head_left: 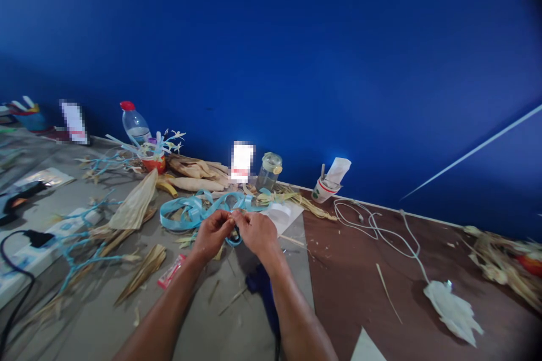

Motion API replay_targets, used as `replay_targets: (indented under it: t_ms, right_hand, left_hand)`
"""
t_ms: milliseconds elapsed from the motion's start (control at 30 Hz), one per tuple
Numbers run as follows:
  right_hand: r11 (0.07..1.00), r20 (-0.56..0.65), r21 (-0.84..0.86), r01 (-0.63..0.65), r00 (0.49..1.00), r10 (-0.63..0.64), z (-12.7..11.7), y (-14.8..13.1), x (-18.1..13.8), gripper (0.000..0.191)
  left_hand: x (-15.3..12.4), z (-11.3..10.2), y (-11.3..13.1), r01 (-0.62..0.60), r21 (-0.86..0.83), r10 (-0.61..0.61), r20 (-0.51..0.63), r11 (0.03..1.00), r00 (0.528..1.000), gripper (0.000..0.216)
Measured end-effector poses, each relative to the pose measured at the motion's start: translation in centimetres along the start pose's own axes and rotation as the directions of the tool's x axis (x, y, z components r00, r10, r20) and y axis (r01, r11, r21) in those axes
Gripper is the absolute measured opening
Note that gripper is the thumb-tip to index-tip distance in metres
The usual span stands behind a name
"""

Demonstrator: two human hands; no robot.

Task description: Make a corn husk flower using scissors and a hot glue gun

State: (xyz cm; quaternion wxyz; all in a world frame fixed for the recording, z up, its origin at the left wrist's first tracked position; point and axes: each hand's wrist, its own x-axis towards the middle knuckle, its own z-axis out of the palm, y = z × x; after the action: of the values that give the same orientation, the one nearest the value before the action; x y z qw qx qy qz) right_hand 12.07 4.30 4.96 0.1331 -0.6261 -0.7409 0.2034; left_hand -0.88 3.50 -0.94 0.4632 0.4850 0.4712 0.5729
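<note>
My left hand (213, 232) and my right hand (257, 229) meet over the table, fingertips pinched together. Whatever sits between them is small and mostly hidden by the fingers. Just behind the hands lies a loose coil of light blue ribbon (182, 214), and a small loop of it shows below the fingertips. Under my right forearm is a dark blue tool, perhaps a glue gun (263, 287), partly covered by the arm. A red and white packet (171, 272) lies beside my left forearm. Behind my right hand is a white roll of tape (280, 213) on white paper.
Dried corn husks (195, 169), a lidded glass jar (270, 172) and a water bottle (135, 124) stand along the blue partition (296, 67). Blue-wrapped stems (84, 262) and a power strip (46, 254) lie left. A white cable (381, 231) and paper cup (324, 190) are right.
</note>
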Motion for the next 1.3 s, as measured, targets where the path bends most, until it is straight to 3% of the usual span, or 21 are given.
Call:
replay_targets:
  t_ms: [233,433,567,733,800,967,1167,1300]
  right_hand:
    - [0.987,0.032,0.133,0.085,0.995,-0.090,-0.7,0.3,0.0,0.055]
    - [0.991,0.018,0.120,0.060,0.998,-0.063,-0.8,0.4,-0.1,0.053]
    - [0.978,-0.007,0.196,0.069,0.998,-0.069,-0.6,0.4,-0.1,0.053]
    - [0.928,-0.120,0.354,0.118,0.990,-0.079,-2.2,1.2,-0.8,0.063]
    - [0.944,-0.208,0.310,0.113,0.977,-0.049,-2.8,1.5,-1.0,0.062]
    - [0.996,-0.057,0.085,0.012,0.998,-0.007,-2.4,1.2,-0.4,0.052]
    - [0.984,-0.021,0.077,0.159,0.987,-0.158,-0.6,0.3,-0.1,0.047]
    - [0.985,-0.016,0.050,0.163,0.987,-0.162,0.0,-0.1,-0.3,0.045]
  left_hand:
    - [0.0,-0.3,-0.1,-0.105,0.113,0.108,-0.020,0.988,0.994,0.026]
    - [0.1,-0.5,-0.7,-0.132,0.151,0.134,-0.001,0.980,0.991,0.025]
    - [0.3,-0.9,-1.3,-0.145,0.165,0.145,0.011,0.976,0.989,0.025]
    - [1.0,-1.4,-1.8,-0.063,0.078,0.077,-0.188,0.995,0.979,0.027]
    - [1.2,-1.4,-1.7,-0.028,-0.031,0.021,-0.228,0.999,0.973,0.032]
    - [1.1,-1.3,-1.3,-0.003,-0.096,-0.014,-0.178,0.995,0.984,0.034]
    - [0.8,-1.0,-1.3,0.024,-0.149,-0.040,-0.106,0.989,0.994,0.033]
    - [0.7,-0.7,-1.2,0.025,-0.160,-0.039,-0.090,0.987,0.995,0.033]
